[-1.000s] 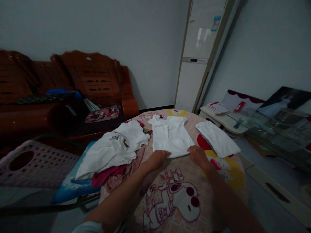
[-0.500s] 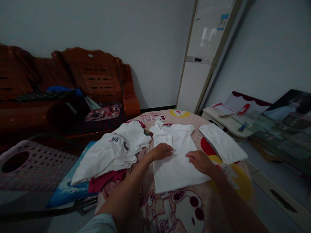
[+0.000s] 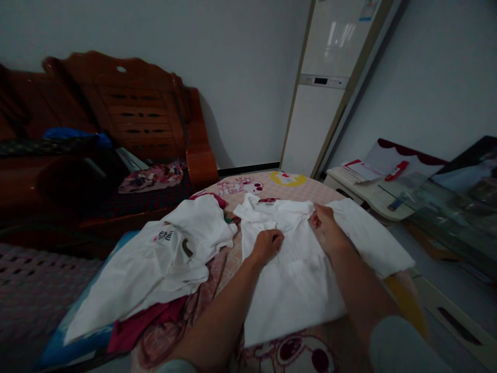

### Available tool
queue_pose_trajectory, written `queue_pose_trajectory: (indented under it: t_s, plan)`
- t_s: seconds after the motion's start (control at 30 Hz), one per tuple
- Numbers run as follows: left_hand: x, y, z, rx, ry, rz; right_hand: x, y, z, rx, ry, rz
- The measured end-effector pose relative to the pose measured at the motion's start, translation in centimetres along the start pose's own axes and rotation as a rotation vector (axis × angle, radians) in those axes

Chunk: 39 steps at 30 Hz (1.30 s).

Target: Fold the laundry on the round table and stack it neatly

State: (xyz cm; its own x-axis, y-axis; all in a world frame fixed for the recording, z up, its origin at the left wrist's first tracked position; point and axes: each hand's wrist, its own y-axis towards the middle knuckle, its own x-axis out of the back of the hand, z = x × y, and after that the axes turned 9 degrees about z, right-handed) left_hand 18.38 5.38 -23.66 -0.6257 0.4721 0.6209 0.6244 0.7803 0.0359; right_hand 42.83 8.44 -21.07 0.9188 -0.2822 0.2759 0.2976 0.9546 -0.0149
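Note:
A white shirt point(image 3: 293, 300) lies spread before me, its collar end away from me and its sides folded in. My left hand point(image 3: 267, 243) rests on its upper middle, fingers curled and pinching the fabric there. At the shirt's far right corner, my right hand point(image 3: 323, 220) grips the edge between thumb and fingers. To the right is a folded white garment point(image 3: 373, 238), partly behind my right forearm. On the left lies a loose pile with a printed white shirt point(image 3: 163, 259) on top and a dark red cloth point(image 3: 145, 324) beneath.
The round table wears a pink patterned cloth point(image 3: 279, 191). A wooden bench point(image 3: 132, 114) with clothes stands at the far left, a pink woven chair point(image 3: 46, 300) at the near left. A tall white air conditioner point(image 3: 314, 124) stands behind; a glass-topped cabinet point(image 3: 438, 207) is at right.
My right hand has moved up and away to the shirt's far right corner and taken hold of it. My left hand has curled onto the fabric. The view has shifted slightly closer.

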Motion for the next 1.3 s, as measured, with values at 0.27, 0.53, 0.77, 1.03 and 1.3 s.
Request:
queue_pose_trajectory:
  t_s: [0.27,0.53,0.77,1.03,1.3]
  plan:
    - [0.0,0.8,0.1,0.087,-0.078,0.020,0.8,3.9,3.6,0.062,-0.135,0.059]
    - [0.0,0.8,0.1,0.108,-0.072,0.020,-0.2,4.5,2.2,0.153,-0.868,-0.179]
    - [-0.3,1.1,0.4,0.110,-0.243,-0.111,-6.9,1.3,3.2,0.486,-0.610,-0.050]
    - [5.5,1.1,3.8,0.170,-0.197,-0.850,-13.5,-1.9,0.2,0.600,-0.348,0.245]
    - [6.9,1.9,6.8,0.443,-0.379,-0.722,-13.4,-2.2,0.4,0.567,-0.316,0.272]
